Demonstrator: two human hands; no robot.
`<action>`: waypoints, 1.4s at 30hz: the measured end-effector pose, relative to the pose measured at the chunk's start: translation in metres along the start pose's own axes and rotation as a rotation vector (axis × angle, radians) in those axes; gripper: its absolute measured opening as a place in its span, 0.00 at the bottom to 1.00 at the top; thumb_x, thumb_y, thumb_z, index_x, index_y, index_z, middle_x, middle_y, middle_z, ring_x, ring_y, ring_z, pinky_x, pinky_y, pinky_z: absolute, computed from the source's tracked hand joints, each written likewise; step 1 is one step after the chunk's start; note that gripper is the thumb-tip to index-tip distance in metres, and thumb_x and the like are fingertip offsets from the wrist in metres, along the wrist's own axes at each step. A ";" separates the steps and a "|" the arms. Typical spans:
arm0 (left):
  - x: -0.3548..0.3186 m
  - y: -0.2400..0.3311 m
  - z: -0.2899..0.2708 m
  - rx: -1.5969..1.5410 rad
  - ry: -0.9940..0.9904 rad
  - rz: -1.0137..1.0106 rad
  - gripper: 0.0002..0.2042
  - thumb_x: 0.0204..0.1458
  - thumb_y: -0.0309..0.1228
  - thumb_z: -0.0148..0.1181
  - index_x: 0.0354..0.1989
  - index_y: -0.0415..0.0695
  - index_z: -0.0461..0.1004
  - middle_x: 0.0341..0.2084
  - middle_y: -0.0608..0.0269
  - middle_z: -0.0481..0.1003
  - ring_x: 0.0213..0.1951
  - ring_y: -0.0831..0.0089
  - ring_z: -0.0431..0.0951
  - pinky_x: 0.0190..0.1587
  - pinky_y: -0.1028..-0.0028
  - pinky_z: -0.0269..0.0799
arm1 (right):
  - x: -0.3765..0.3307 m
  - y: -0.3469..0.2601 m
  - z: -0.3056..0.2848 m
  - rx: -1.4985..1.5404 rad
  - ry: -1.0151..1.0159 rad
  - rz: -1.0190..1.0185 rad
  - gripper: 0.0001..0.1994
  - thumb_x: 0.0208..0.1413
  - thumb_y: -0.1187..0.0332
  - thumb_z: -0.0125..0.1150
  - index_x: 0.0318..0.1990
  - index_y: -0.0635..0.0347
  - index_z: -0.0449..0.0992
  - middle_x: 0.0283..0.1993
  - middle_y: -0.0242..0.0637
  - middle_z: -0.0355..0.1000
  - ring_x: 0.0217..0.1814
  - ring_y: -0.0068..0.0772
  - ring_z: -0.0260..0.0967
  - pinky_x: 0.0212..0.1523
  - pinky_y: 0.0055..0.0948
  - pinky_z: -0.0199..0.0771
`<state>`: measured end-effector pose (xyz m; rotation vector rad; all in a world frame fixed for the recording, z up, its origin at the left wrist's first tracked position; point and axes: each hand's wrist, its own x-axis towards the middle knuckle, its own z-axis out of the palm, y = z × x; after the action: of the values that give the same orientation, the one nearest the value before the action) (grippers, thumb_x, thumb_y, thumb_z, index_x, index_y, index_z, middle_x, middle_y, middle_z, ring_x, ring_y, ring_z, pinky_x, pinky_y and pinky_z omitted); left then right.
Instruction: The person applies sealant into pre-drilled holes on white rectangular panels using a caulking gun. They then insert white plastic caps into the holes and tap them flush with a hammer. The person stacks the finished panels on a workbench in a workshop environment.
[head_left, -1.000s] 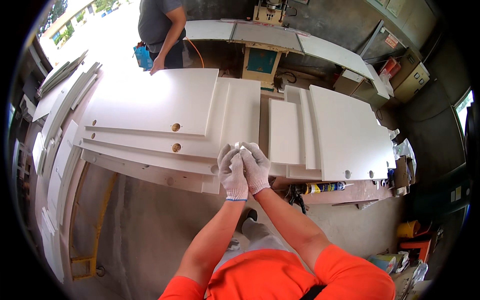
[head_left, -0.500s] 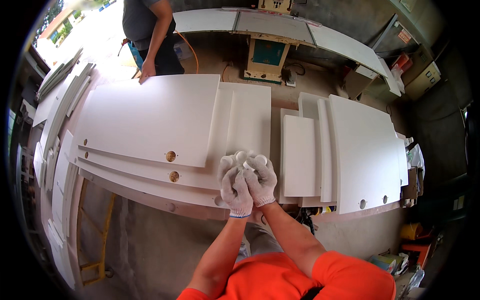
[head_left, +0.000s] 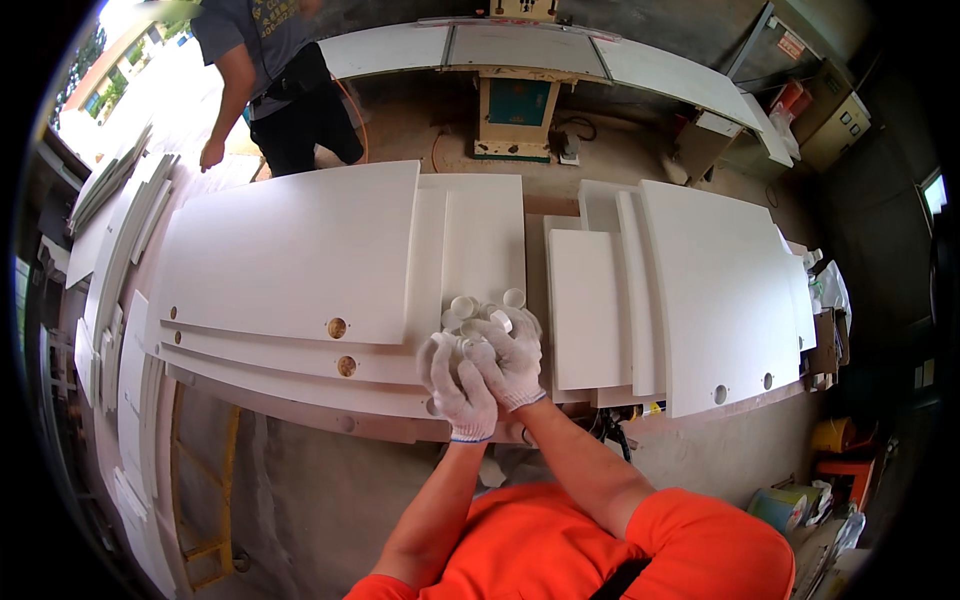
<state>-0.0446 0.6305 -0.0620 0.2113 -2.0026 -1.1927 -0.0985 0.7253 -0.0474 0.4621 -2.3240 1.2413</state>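
concrete floor (head_left: 330,500) | grey wall (head_left: 880,200) | daylight at left doorway (head_left: 120,70)

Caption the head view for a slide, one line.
Gloved left hand and right hand cup small white round caps above stacked white panels with drilled holes.

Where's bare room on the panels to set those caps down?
Bare: the top left panel above its hole, and the big right panel. Crowded: the strip by the caps, where the left hand and right hand meet.
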 end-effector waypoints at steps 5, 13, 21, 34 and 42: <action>-0.003 0.006 -0.005 -0.045 -0.096 -0.012 0.21 0.69 0.24 0.54 0.69 0.33 0.70 0.69 0.34 0.67 0.66 0.38 0.73 0.68 0.49 0.72 | -0.007 0.001 0.005 0.090 0.035 0.067 0.15 0.59 0.62 0.73 0.52 0.53 0.88 0.64 0.52 0.76 0.66 0.57 0.74 0.65 0.51 0.76; 0.013 -0.004 -0.015 -0.171 -0.209 -0.044 0.22 0.69 0.25 0.53 0.69 0.30 0.69 0.69 0.31 0.67 0.70 0.37 0.69 0.72 0.50 0.66 | -0.004 -0.014 0.008 0.039 0.106 0.135 0.16 0.57 0.64 0.75 0.52 0.53 0.87 0.58 0.49 0.78 0.64 0.56 0.73 0.65 0.53 0.74; 0.031 -0.013 -0.028 -0.140 -0.220 0.012 0.22 0.66 0.23 0.57 0.68 0.31 0.68 0.65 0.30 0.70 0.65 0.35 0.73 0.68 0.49 0.71 | 0.008 -0.020 0.000 0.185 0.260 0.280 0.12 0.69 0.77 0.62 0.56 0.58 0.85 0.52 0.48 0.79 0.49 0.41 0.82 0.49 0.33 0.83; 0.052 -0.015 -0.040 0.257 -0.616 0.247 0.36 0.58 0.37 0.72 0.74 0.41 0.66 0.74 0.41 0.64 0.75 0.36 0.62 0.78 0.46 0.57 | -0.032 -0.047 -0.053 0.028 0.071 0.385 0.09 0.66 0.73 0.65 0.51 0.58 0.86 0.43 0.44 0.81 0.43 0.36 0.82 0.43 0.32 0.81; 0.060 -0.007 -0.084 -0.269 -0.713 0.074 0.27 0.64 0.29 0.64 0.72 0.39 0.68 0.59 0.47 0.76 0.62 0.48 0.76 0.68 0.46 0.70 | -0.075 -0.098 -0.060 0.541 -0.249 0.561 0.10 0.65 0.80 0.61 0.48 0.62 0.85 0.41 0.38 0.80 0.42 0.32 0.81 0.48 0.33 0.82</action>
<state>-0.0293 0.5400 -0.0141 -0.4859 -2.3668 -1.6217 0.0267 0.7290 0.0088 0.1281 -2.3832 2.2152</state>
